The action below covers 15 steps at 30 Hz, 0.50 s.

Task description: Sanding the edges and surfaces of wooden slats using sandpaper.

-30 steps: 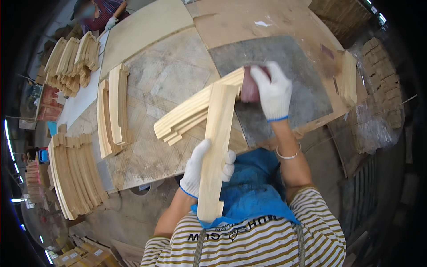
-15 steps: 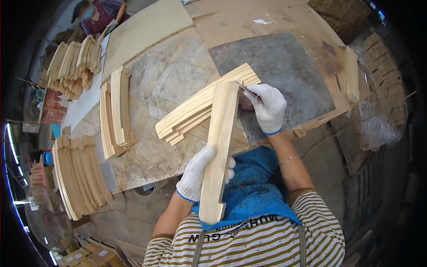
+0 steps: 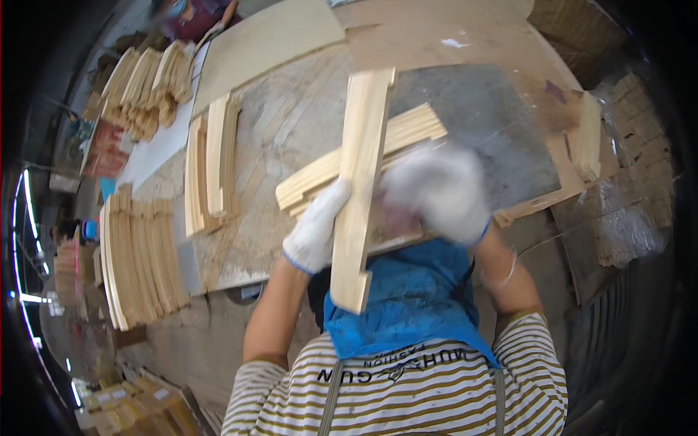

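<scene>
My left hand [image 3: 317, 229] in a white knit glove grips a pale notched wooden piece [image 3: 358, 167] around its middle. The piece stands nearly lengthwise before me, its near end over my blue apron. To its right is my gloved right hand [image 3: 440, 190], smeared by motion, its fingers unreadable. A blurred reddish patch [image 3: 401, 218] shows below that hand; whether it is held cannot be told. Behind the held piece, a small group of similar curved wooden pieces [image 3: 407, 131] lies slantwise on the worktable [image 3: 254, 174], partly hidden.
More curved pieces [image 3: 220, 156] lie at the table's left side. A larger stack [image 3: 142, 254] stands at the near left, with bundles [image 3: 149, 83] farther back. Another person [image 3: 193, 18] is at the far left. A wood block [image 3: 589, 138] rests near the right edge.
The held piece has moved away from my body, its far end now higher in view. My right hand has come nearer to me; the thin metal tool seen in it before no longer shows.
</scene>
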Each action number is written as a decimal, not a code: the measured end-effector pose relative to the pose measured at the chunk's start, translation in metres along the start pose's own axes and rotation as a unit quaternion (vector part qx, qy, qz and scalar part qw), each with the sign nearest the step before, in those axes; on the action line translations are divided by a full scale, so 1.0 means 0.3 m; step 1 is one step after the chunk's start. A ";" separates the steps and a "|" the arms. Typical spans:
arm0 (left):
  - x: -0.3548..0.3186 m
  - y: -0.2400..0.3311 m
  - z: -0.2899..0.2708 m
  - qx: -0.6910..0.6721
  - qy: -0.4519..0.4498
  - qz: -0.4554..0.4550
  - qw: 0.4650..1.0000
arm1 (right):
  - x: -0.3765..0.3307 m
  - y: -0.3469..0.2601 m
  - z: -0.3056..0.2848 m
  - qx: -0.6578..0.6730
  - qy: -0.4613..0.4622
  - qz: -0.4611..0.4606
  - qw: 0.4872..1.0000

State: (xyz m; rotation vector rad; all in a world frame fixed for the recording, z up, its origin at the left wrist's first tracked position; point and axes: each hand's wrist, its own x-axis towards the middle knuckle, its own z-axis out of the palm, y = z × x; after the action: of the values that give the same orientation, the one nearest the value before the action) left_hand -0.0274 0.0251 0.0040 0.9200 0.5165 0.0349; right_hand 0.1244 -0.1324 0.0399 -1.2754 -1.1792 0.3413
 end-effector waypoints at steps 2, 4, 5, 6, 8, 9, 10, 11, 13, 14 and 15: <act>-0.001 0.033 0.023 0.069 0.025 -0.006 0.997 | 0.106 0.045 -0.092 -0.060 0.183 -0.007 0.981; 0.019 0.051 0.056 0.154 0.060 0.071 0.984 | 0.158 0.119 -0.127 -0.053 0.189 -0.030 0.980; 0.012 0.053 0.068 0.186 0.073 0.084 0.976 | 0.162 0.121 -0.137 -0.095 0.177 -0.062 0.978; 0.016 0.057 0.073 0.184 0.079 0.083 0.976 | 0.167 0.128 -0.147 -0.136 0.166 -0.094 0.972; 0.041 0.072 0.070 0.250 0.061 0.132 0.957 | 0.158 0.143 -0.132 -0.146 0.173 -0.109 0.968; 0.057 0.073 0.056 0.248 0.070 0.133 0.957 | 0.129 0.122 -0.087 -0.080 0.104 -0.106 0.986; 0.076 0.069 0.037 0.250 0.057 0.154 0.954 | 0.104 0.105 -0.045 -0.013 0.034 -0.103 0.994; 0.094 0.064 0.027 0.252 0.034 0.173 0.951 | 0.071 0.126 -0.004 -0.042 -0.002 -0.106 0.993; 0.091 0.106 0.060 0.266 0.034 0.185 0.945 | 0.035 0.100 0.070 -0.134 -0.110 -0.168 0.970; 0.088 0.121 0.072 0.281 0.032 0.198 0.938 | 0.024 0.059 0.090 -0.198 -0.178 -0.226 0.937; 0.091 0.124 0.064 0.283 0.027 0.245 0.927 | 0.013 0.055 0.094 -0.199 -0.177 -0.226 0.937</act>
State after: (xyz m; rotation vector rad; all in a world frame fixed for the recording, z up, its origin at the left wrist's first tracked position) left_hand 0.0119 0.0401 0.0308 1.6060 0.3359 0.3830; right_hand 0.1094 -0.1085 0.0234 -1.2642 -1.8781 -0.0176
